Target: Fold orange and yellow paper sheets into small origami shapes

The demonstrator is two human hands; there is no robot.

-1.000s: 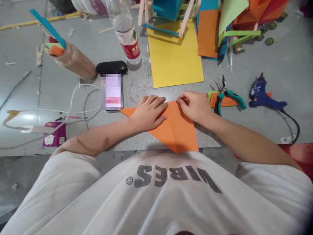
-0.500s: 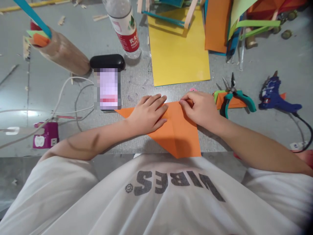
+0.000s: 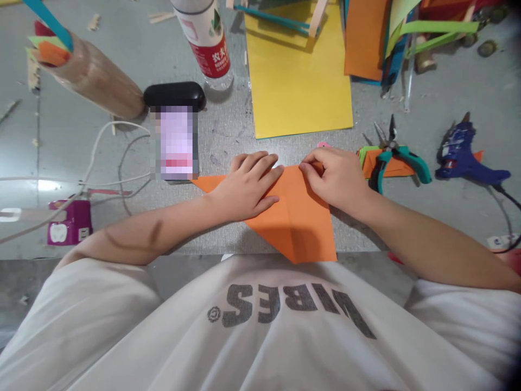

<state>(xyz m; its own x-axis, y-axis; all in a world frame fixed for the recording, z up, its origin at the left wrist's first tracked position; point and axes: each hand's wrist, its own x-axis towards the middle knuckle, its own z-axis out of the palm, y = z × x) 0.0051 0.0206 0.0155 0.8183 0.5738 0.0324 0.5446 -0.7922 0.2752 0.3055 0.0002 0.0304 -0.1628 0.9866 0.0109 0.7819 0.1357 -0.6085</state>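
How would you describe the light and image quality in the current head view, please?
In the head view, a soft shadow darkens the lower part of the orange paper; glare whitens the tabletop just beyond the paper's far edge and at far left; in the same view, the lit screen is pixelated, and the lower right corner falls dark.

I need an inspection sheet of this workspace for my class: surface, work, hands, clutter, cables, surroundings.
Surface: grey table, with scraps.
Work: orange paper, creased, reaching past the table's near edge in this view.
Left hand: spread flat on it.
Right hand: thumb and forefinger at its far edge; grip unclear.
Clutter: pliers, glue gun, bottle, phone, yellow paper.
Cables: white cable at left; black cord from glue gun.
Surroundings: floor beyond the near edge; co-workers, nothing seen.
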